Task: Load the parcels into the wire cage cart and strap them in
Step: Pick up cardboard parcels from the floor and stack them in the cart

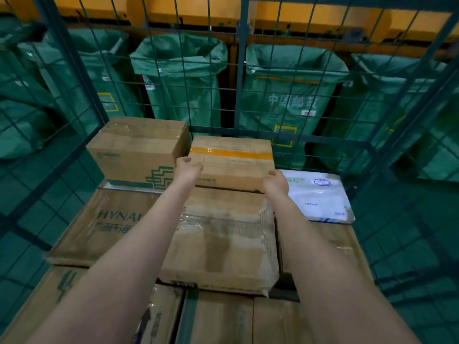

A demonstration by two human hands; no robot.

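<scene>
At the back of the wire cage cart, the box with orange tape sits on other boxes, just beside a bigger box on its left. The left hand and right hand are apart, each holding one near corner of it. A white parcel lies just beside the right hand.

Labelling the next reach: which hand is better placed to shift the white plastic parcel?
Likely right. The right hand grips the orange-taped cardboard box at the corner next to the white plastic parcel; the left hand holds the far corner.
</scene>
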